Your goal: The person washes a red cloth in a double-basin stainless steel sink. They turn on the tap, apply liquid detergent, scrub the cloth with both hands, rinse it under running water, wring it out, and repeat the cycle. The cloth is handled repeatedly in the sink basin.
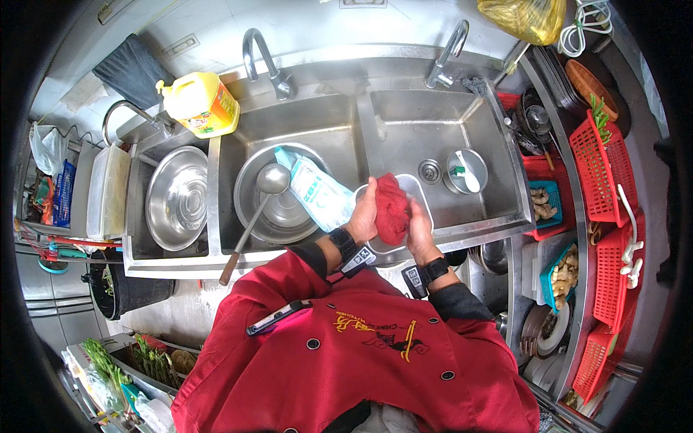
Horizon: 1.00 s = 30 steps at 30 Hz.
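Observation:
Between both hands is a bunched red cloth [392,210], held over a white plastic tub [418,187] at the sink's divider. My left hand [364,214] grips the cloth from its left side. On the other side my right hand [419,224] presses against it, fingers partly hidden. Just left of my left hand lies a pale blue and white plastic bag [319,189] with printing, partly over a large steel basin [246,203]. A ladle [273,179] with a wooden handle [229,269] rests across that basin.
In the right sink [411,119] stands a steel pot [483,165] holding a white spoon [471,176]. Another steel basin [187,184] sits at left. A yellow jug [203,105] stands behind. Curved faucets [260,54] rise at the back. Red baskets [595,168] line the right shelves.

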Motion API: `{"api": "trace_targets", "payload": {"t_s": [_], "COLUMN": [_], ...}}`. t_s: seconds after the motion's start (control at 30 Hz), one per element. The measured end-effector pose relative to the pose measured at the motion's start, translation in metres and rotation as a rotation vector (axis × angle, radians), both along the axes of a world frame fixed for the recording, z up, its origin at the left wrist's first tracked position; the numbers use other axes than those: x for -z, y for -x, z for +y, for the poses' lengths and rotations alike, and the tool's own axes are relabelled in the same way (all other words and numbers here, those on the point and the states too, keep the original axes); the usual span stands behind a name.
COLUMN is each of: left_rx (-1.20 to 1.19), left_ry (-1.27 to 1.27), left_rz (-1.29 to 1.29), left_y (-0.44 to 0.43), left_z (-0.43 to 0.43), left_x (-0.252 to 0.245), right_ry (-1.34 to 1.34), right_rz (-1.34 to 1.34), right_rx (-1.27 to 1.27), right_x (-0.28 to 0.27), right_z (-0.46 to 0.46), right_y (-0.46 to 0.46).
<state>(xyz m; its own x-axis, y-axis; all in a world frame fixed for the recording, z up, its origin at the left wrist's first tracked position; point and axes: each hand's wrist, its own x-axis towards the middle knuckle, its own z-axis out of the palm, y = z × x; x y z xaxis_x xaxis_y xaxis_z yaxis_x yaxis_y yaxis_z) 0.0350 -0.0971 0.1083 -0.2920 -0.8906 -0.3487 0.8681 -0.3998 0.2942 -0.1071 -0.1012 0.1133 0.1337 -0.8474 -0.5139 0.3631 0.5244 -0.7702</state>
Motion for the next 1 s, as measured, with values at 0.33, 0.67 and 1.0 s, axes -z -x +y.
{"api": "trace_targets", "payload": {"t_s": [0.33,0.67,1.0], "left_rx": [-0.266,-0.277,-0.269], "left_ry": [0.359,0.305,0.000], "left_rz": [-1.457,-1.254,-0.574], "left_y": [0.024,0.034,0.008], "left_z": [0.007,0.010,-0.013], "left_x": [0.005,-0.024,-0.022], "right_ry": [0.087,0.415,0.184], "right_rz": [-0.061,0.301,0.083], "right_rx": [0.034,-0.051,0.091], "right_x": [-0.014,-0.025,-0.024], "right_z": [0.006,0.009,0.004], "right_y": [-0.011,-0.009,-0.014]}}
